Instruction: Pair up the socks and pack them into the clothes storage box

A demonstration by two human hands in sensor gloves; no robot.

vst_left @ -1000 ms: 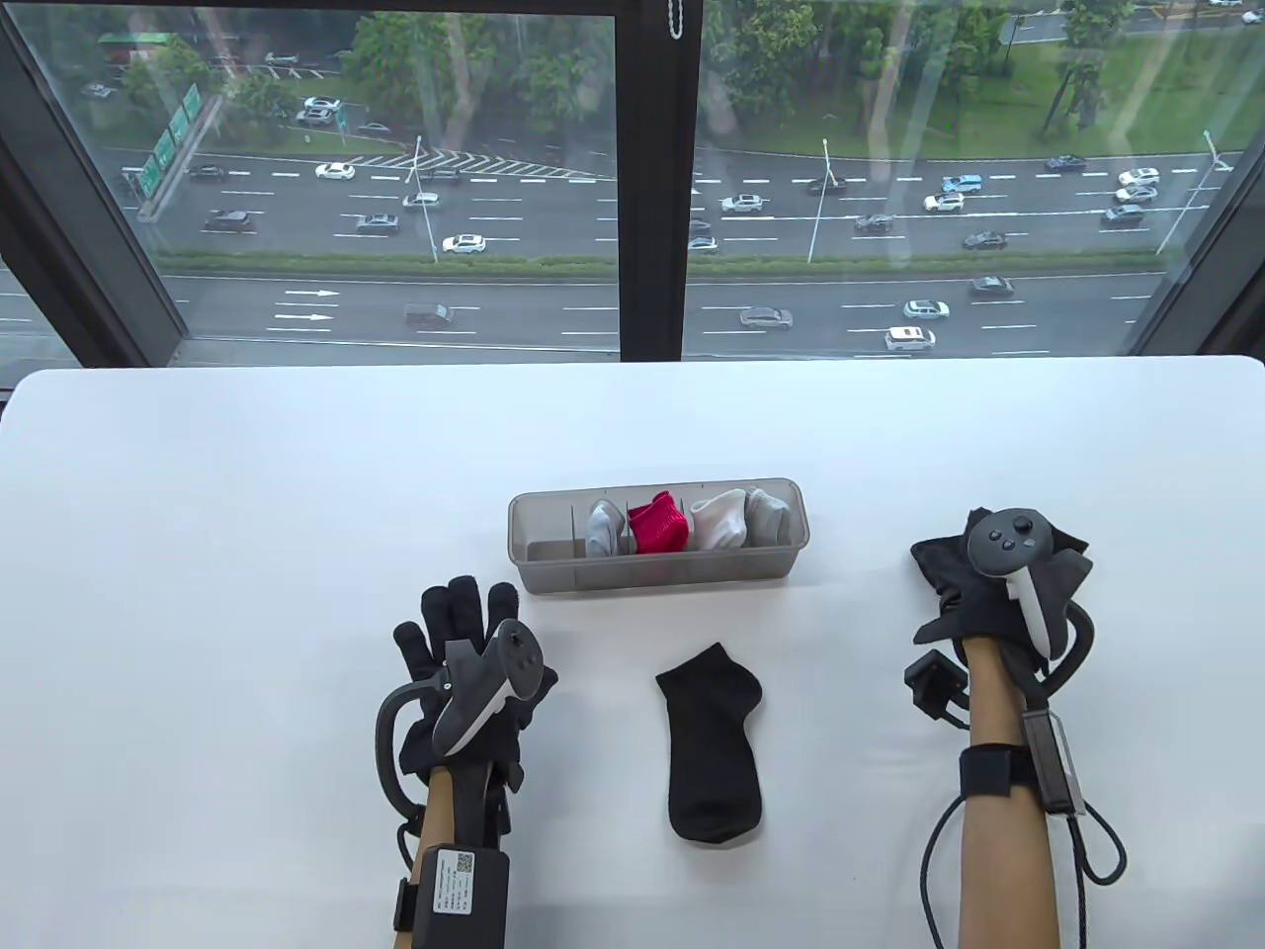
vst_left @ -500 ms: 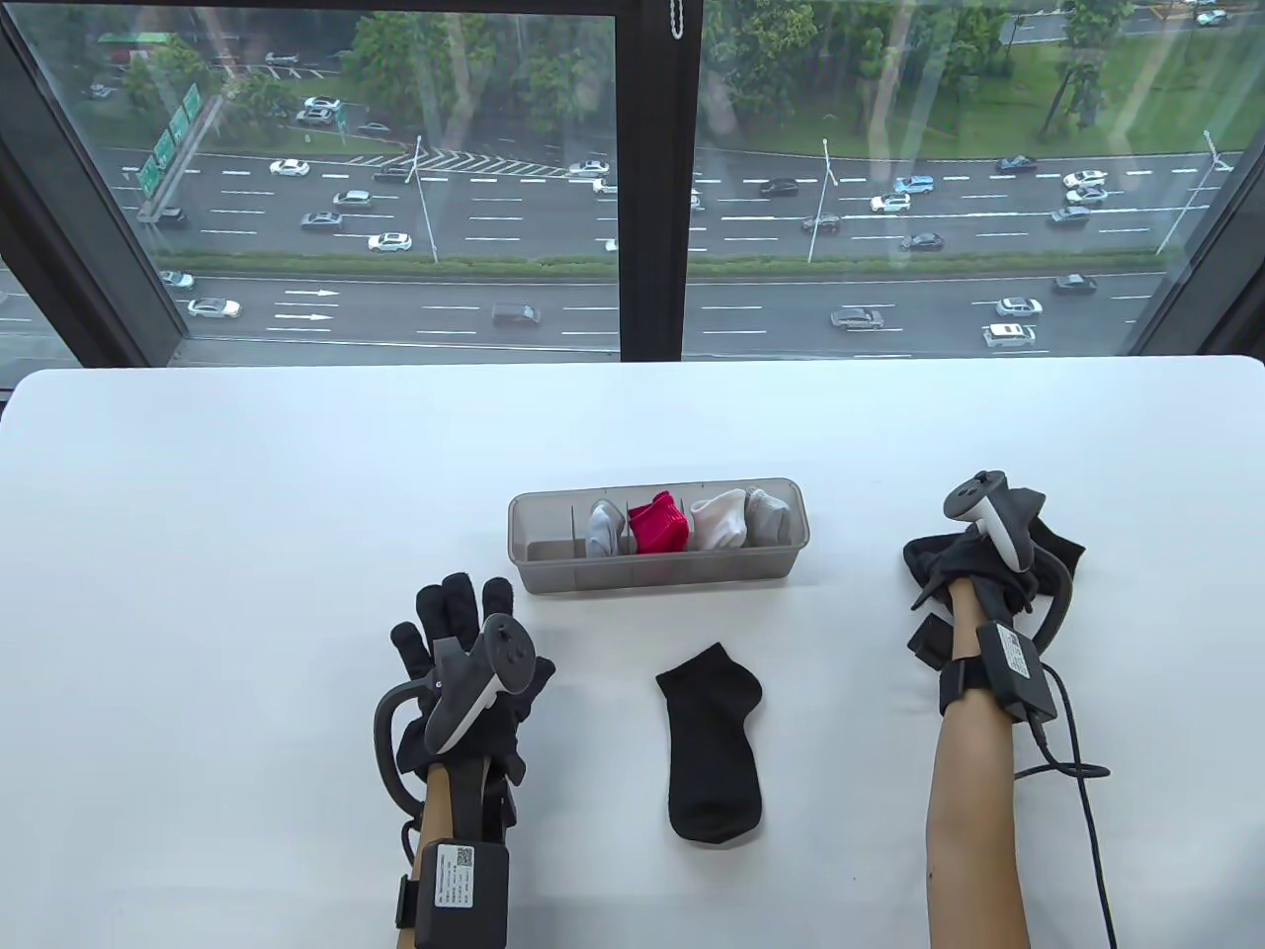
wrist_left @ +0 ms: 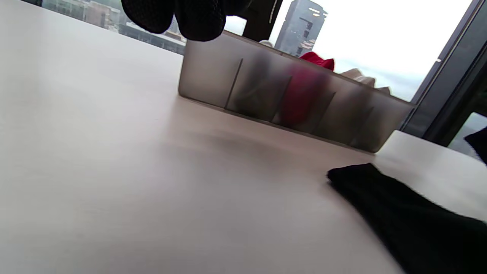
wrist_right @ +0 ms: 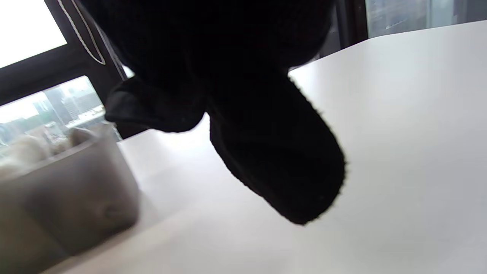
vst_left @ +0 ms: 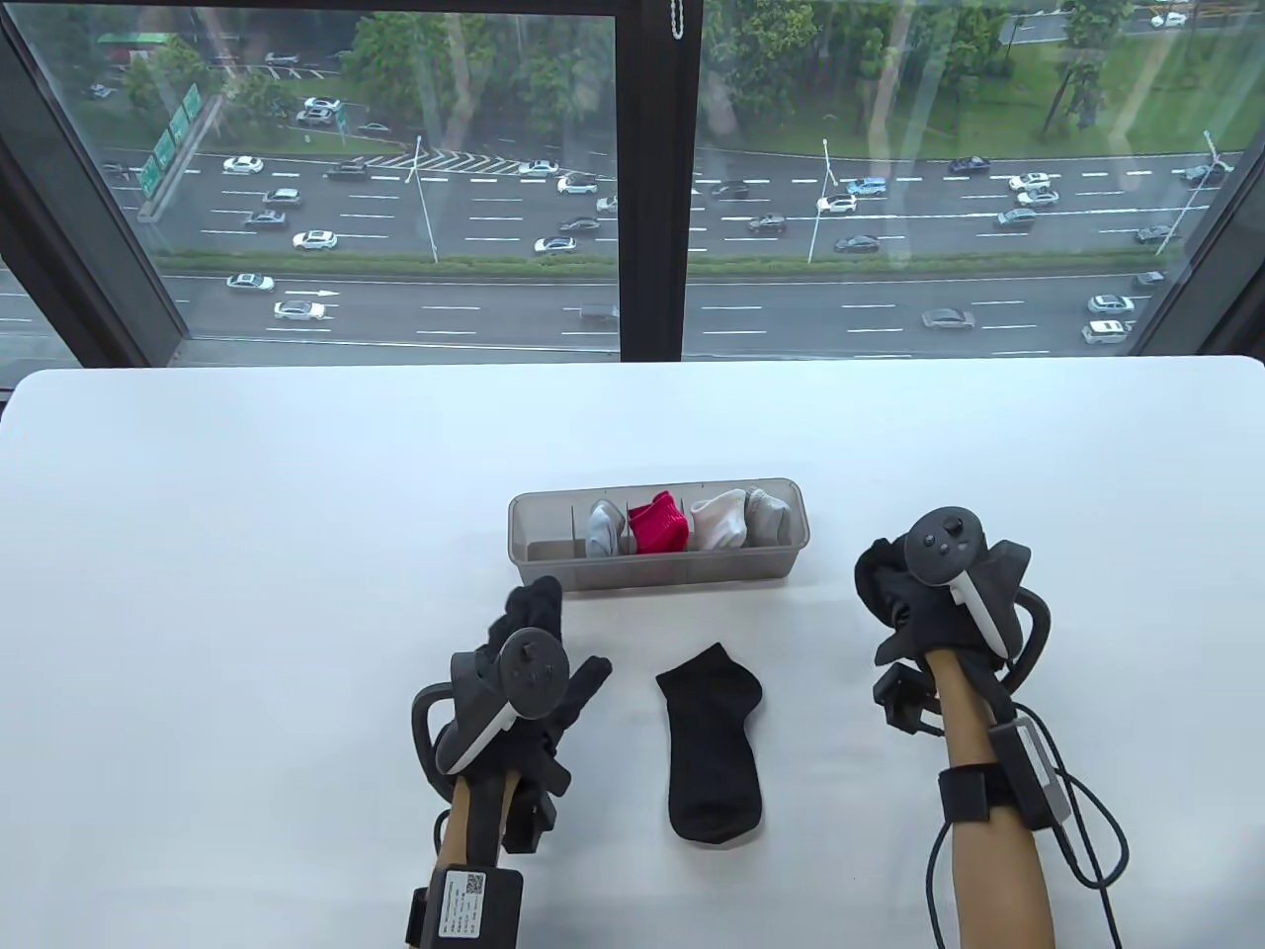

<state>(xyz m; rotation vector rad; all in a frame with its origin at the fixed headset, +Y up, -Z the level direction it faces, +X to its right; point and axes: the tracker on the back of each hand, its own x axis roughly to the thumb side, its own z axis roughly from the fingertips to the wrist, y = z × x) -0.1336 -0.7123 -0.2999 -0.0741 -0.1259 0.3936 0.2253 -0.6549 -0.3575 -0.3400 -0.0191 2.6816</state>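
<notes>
— What's laid out, biggest first?

— The white tabletop (vst_left: 247,514), then the grey storage box (vst_left: 657,575) mid-table, its compartments holding grey, red and white socks.

— And the loose ones?

— One black sock (vst_left: 714,753) lies flat in front of the box. The right hand (vst_left: 934,603) grips another black sock (wrist_right: 277,167), fingers curled round it. The left hand (vst_left: 529,662) hovers beside the flat sock — fingers loosely extended, holding nothing.

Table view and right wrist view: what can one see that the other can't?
Only the table view shows the left hand, the flat black sock on the table and the red socks in the box. Only the right wrist view shows the held black sock dangling above the table from below. Both show the storage box and the white table.
</notes>
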